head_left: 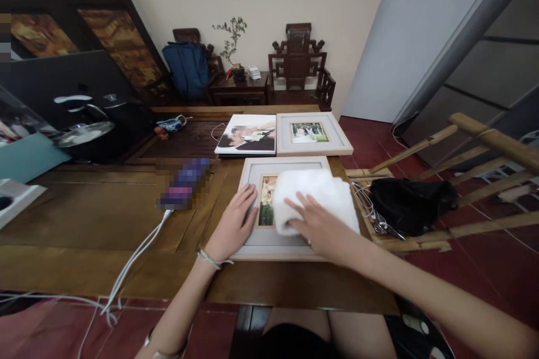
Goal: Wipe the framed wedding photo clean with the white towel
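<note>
A light wood picture frame [286,249] with a pale grey mat lies flat near the table's front edge. My left hand [236,219] rests on the frame's left side, its fingers stretched out flat. My right hand [314,221] grips a folded white towel [324,193], fingers across its top and thumb at its near edge. The towel covers the frame's right half and part of the small photo [266,202] inside. Behind lie another framed photo [343,143] and a white-bordered photo album [248,134], side by side.
A phone [185,182] with a white charging cable [137,252] lies to the left. Farther left stand a black pot [95,140] and a teal box [31,157]. A bamboo chair [421,230] holding a black bag [412,205] stands to the right of the table.
</note>
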`<control>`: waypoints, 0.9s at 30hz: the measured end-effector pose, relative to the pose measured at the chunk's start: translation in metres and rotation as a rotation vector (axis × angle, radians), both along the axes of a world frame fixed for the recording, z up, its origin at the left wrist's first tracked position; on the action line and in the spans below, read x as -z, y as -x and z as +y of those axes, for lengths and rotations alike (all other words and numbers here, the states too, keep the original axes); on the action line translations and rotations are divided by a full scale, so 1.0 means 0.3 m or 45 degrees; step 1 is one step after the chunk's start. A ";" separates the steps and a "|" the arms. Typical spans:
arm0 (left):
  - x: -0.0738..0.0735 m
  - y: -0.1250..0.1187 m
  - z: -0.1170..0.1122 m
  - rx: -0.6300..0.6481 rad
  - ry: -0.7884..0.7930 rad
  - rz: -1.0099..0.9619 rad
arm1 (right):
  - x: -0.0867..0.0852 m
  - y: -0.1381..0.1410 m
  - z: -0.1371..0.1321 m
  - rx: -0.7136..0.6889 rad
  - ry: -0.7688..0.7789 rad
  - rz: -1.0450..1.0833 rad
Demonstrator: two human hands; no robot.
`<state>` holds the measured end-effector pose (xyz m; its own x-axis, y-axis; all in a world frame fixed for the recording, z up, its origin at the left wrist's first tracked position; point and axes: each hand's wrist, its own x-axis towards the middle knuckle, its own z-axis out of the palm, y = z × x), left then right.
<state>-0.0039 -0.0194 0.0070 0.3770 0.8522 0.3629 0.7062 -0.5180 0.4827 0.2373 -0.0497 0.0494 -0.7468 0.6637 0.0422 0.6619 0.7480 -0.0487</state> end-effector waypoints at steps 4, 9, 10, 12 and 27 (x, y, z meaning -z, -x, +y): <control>-0.003 0.002 0.002 0.010 0.025 0.001 | -0.012 -0.048 0.212 0.074 -0.152 0.087; -0.004 0.006 0.005 0.009 0.039 -0.009 | -0.033 -0.086 0.298 0.167 -0.276 -0.011; -0.004 0.007 0.006 0.010 0.038 -0.010 | -0.030 -0.087 0.286 0.182 -0.267 -0.056; -0.003 0.007 0.006 0.018 0.034 -0.020 | -0.026 -0.081 0.235 0.189 -0.222 -0.124; -0.008 0.000 0.001 0.023 0.012 -0.005 | -0.089 -0.009 -0.110 0.210 0.197 -0.072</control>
<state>-0.0037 -0.0190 0.0093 0.3908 0.8487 0.3563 0.6950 -0.5259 0.4903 0.2402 -0.0827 0.0762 -0.6263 0.7720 -0.1088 0.7793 0.6162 -0.1138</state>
